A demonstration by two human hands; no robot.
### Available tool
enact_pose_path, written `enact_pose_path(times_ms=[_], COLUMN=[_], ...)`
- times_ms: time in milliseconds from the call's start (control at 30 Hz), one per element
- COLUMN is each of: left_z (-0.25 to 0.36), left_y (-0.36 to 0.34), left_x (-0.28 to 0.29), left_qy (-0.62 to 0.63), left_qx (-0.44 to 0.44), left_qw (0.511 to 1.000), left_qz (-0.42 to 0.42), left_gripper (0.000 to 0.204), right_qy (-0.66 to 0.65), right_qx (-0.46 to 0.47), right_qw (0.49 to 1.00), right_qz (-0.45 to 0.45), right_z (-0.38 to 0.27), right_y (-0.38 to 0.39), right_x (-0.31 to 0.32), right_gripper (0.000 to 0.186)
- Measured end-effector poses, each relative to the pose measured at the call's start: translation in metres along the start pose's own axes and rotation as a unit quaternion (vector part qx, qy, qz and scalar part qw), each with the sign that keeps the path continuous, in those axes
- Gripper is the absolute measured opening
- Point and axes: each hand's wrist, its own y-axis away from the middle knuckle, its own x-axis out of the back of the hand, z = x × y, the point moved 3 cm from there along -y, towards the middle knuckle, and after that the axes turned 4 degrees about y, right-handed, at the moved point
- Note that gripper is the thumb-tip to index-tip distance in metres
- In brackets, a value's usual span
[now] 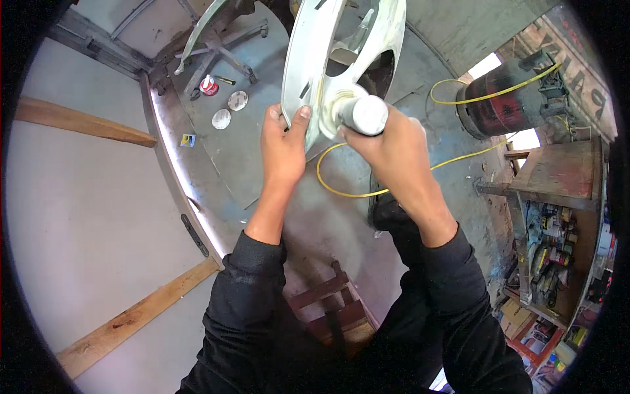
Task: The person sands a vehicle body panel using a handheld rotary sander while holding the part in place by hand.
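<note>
A white curved vehicle panel (303, 56) with large openings stands in front of me, its surface patchy with pale yellowish smears. My left hand (285, 141) grips its lower left edge, thumb on the front face and fingers curling behind. My right hand (397, 144) is wrapped round a sander (365, 115) with a rounded white-grey body. The sander's round pad lies against the lower part of the panel, close to my left thumb. The palm side of my right hand is hidden.
A yellow hose (348, 196) loops over the floor to a dark red tank (502, 98) at the right. Sanding discs (237, 100) and a red-white tin (209, 86) lie near a chair base (216, 52). A cluttered wooden bench (558, 171) stands right; a wooden stool (328, 302) is below.
</note>
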Motion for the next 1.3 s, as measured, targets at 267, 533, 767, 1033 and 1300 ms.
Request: enact_pose_path(times_ms=[267,533,767,1033,1300], left_z=[0.001,-0.001,-0.009,0.001,0.003], left_y=[0.001,0.001,0.0,0.0,0.001], left_x=[0.001,0.001,0.0,0.003,0.001], left_qy=[-0.004,-0.032,-0.02,-0.03,-0.038], left_qx=[0.004,-0.002,-0.005,0.015,0.01], left_qw=[1.0,0.999,1.0,0.999,0.999], left_qz=[0.012,0.011,0.005,0.001,0.013], left_gripper=[0.034,0.038,0.041,0.039,0.037], right_qy=[0.007,0.004,-0.035,-0.016,-0.02], right_qx=[-0.004,0.001,-0.008,-0.02,-0.019], right_qw=[1.0,1.0,0.999,0.999,0.999], right_qz=[-0.012,0.002,0.022,0.029,0.041], right_z=[-0.004,-0.001,-0.002,0.001,0.004], right_y=[0.005,0.0,-0.005,-0.011,-0.013], right_x=[-0.003,-0.002,0.001,0.006,0.008], right_gripper=[0.042,0.042,0.041,0.04,0.04])
